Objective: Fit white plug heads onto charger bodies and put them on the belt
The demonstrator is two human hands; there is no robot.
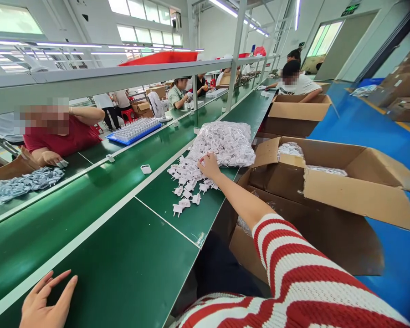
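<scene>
A loose heap of white two-pin plug pieces [187,178] lies on the green work surface, spilling out in front of a clear plastic bag [225,142] full of similar white parts. My right hand [210,166] reaches to the heap beside the bag. Its fingers are bent and closed at the pile, with a white plug piece seemingly at the fingertips; the grip is partly hidden. At the bottom left, my left hand [48,303] hovers over the green surface with fingers apart, holding nothing.
On the green conveyor belt [89,200] lies a white oval housing [146,169]. Open cardboard boxes [348,182] stand at the right. Opposite, a person in a red top [66,136] works beside grey parts [23,184] and a blue tray [136,136]. A metal shelf [123,75] runs overhead.
</scene>
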